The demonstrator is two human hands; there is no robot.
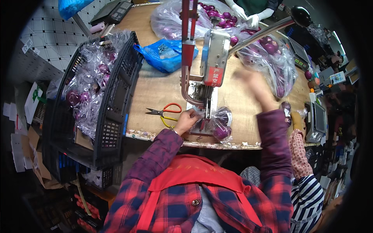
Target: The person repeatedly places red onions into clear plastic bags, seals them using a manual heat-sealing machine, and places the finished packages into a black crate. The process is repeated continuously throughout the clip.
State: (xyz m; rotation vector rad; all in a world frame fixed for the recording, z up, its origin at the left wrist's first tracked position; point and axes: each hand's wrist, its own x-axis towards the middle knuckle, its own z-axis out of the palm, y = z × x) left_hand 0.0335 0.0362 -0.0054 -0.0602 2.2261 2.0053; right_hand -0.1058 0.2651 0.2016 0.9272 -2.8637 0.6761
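Observation:
My left hand [188, 121] pinches the twisted neck of a clear plastic bag of red onions [222, 131] at the table's front edge. The neck runs through the jaw of a hand-lever bag clipping machine [216, 52], and the filled part with a white label lies to the right of it. My right hand [253, 83] is blurred above the tabletop, right of the machine and below its lever [262, 33]; its fingers are too smeared to read. Scissors [164, 112] with one red and one yellow handle lie just beyond my left hand.
A black plastic crate [112, 96] of bagged onions stands at left. Behind the machine are a blue plastic bag [166, 56] and a large clear bag of loose onions [166, 20]. Another onion bag [272, 67] lies at right. A co-worker's gloved hands [253, 21] are at the far side.

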